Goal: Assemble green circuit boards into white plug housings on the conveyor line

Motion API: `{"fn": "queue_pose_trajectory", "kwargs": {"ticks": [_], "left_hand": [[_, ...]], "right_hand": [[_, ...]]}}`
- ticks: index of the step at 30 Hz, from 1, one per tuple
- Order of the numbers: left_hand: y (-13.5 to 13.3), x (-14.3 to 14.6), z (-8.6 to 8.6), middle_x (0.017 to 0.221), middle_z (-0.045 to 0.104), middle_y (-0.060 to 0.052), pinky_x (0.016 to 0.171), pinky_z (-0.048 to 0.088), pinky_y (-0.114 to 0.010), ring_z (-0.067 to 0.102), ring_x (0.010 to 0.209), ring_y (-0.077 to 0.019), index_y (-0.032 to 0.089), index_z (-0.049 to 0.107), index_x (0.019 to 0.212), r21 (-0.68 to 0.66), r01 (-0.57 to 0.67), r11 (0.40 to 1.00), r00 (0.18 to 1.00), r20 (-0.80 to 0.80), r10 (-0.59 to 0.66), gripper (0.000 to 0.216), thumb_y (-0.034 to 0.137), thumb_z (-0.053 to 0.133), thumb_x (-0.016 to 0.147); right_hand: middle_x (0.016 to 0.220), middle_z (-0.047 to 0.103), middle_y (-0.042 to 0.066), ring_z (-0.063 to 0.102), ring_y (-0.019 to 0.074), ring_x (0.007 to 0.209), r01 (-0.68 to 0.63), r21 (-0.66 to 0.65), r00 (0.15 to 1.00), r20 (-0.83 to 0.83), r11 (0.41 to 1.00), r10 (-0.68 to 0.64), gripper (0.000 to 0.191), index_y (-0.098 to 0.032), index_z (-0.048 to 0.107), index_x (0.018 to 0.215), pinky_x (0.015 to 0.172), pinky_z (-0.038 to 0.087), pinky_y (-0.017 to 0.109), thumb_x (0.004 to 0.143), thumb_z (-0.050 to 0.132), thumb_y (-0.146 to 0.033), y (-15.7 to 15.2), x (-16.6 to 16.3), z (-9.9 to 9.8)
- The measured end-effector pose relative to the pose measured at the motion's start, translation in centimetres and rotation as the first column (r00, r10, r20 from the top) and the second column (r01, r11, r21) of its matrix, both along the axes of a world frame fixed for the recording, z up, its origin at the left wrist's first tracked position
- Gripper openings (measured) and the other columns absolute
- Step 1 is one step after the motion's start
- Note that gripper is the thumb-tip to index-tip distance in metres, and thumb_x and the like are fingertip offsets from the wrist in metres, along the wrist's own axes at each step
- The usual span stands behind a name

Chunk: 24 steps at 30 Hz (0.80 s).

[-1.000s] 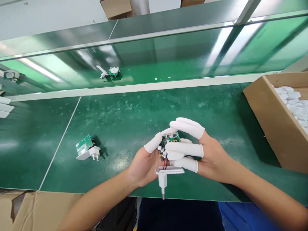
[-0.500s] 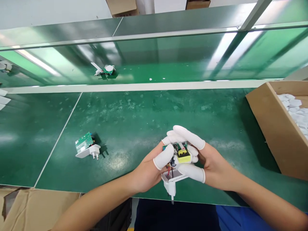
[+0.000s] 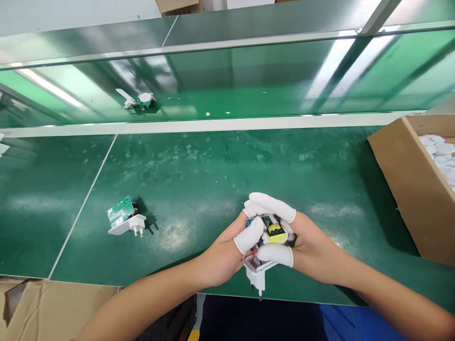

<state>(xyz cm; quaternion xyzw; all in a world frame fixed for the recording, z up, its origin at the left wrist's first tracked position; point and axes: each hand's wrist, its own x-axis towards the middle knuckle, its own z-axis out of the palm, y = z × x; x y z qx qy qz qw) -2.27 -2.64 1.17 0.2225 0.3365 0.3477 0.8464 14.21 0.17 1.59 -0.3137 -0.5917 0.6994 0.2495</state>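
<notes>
Green tabletop [image 3: 213, 184] carries one plug assembly [image 3: 126, 221], left; your left hand [image 3: 222, 253] and right hand [image 3: 310, 244] both clasp one circuit board [image 3: 273, 230] over one white plug base [image 3: 258, 275].

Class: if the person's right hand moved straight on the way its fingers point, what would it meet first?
The right hand points left: first the plug assembly it already touches, then, likely, the thumb of the left hand.

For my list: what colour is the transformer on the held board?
On the board, the transformer is yellow; head view.
</notes>
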Motion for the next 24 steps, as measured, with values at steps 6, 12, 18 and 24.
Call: {"fn": "queue_pose_trajectory", "kwargs": {"ticks": [6,12,18,24], "left_hand": [[0.8,-0.2,0.6,0.099,0.066,-0.007,0.077,0.048,-0.035,0.064,0.086,-0.0215,0.023,0.058,0.109,-0.131,-0.054,0.99,0.992,0.105,0.069,0.03,0.036,0.056,0.083],[1.0,-0.4,0.8,0.098,0.067,-0.008,0.069,0.05,-0.031,0.064,0.089,-0.0238,0.02,0.061,0.105,-0.141,-0.058,0.988,0.993,0.091,0.071,0.028,0.037,0.052,0.084],[0.9,-0.1,0.5,0.101,0.067,-0.007,0.067,0.05,-0.029,0.065,0.086,-0.0217,0.022,0.057,0.112,-0.112,-0.068,0.991,0.998,-0.008,0.068,0.032,0.038,0.054,0.083],[1.5,0.1,0.7,0.106,0.066,-0.01,0.075,0.049,-0.03,0.064,0.09,-0.0218,0.018,0.055,0.118,-0.183,-0.083,0.98,0.997,-0.017,0.082,0.039,0.041,0.05,0.086]], "right_hand": [[0.121,0.057,0.003,0.062,0.0135,0.096,-0.164,-0.004,0.983,-0.085,0.986,0.163,0.066,-0.034,0.015,0.143,0.076,0.055,0.025,0.089,0.048,-0.016,1.2,1.4,0.9],[0.132,0.049,0.005,0.059,0.0156,0.106,-0.208,-0.161,0.959,-0.225,0.965,0.169,0.072,-0.033,0.009,0.143,0.085,0.052,0.031,0.087,0.053,-0.025,1.5,1.5,0.8],[0.126,0.051,0.006,0.063,0.013,0.091,0.001,-0.193,0.995,-0.096,0.981,-0.02,0.076,-0.033,0.013,0.142,0.078,0.056,0.029,0.082,0.056,-0.016,0.1,0.1,-0.2],[0.145,0.026,0.013,0.058,0.0233,0.106,0.075,0.228,0.984,0.141,0.971,-0.109,0.091,-0.031,0.019,0.141,0.081,0.055,0.035,0.068,0.074,-0.029,0.0,-0.2,-0.5]]}}
